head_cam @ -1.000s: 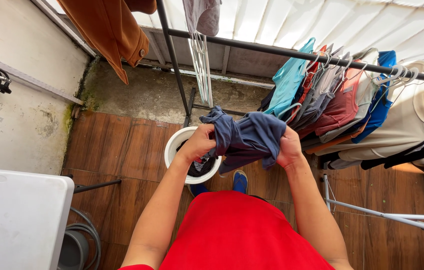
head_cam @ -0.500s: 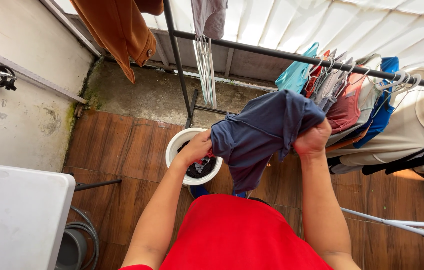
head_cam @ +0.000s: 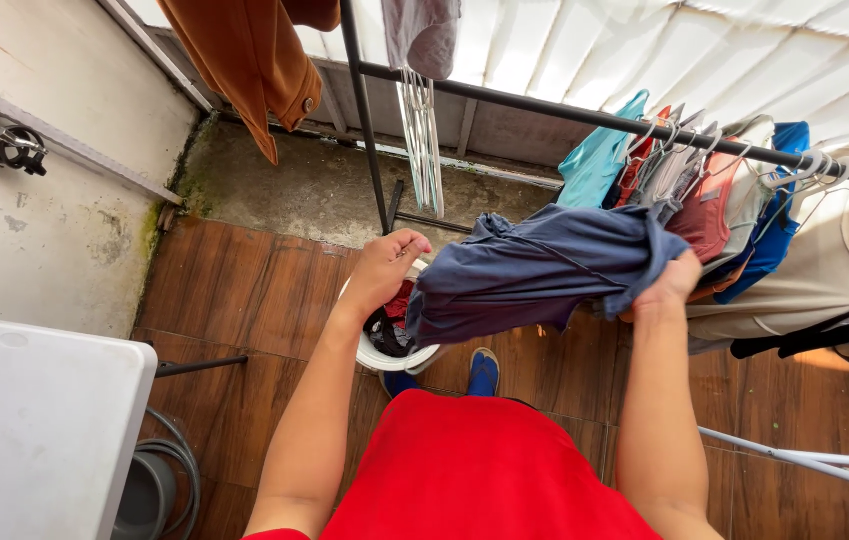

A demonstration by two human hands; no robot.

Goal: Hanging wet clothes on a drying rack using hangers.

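Note:
I hold a dark navy-blue garment [head_cam: 544, 270] stretched sideways in front of me at chest height. My left hand [head_cam: 389, 268] closes on its left end, just above a white bucket [head_cam: 389, 357]. My right hand [head_cam: 672, 282] grips its right end, close to the hanging clothes on the rail. The bucket stands on the wooden floor and holds dark and red laundry, partly hidden by my left arm and the garment.
A black rail [head_cam: 544, 105] carries several garments on hangers [head_cam: 744, 200] at the right. Empty white hangers [head_cam: 419, 140] hang by the black upright post. A brown garment [head_cam: 254, 60] hangs top left. A white appliance [head_cam: 34, 430] and a coiled hose [head_cam: 159, 480] sit lower left; a white rack frame [head_cam: 804, 462] lies lower right.
I have pulled the bunched garment apart: my right hand swung out to the right, my left hand rose slightly, and the cloth now spreads wide between them.

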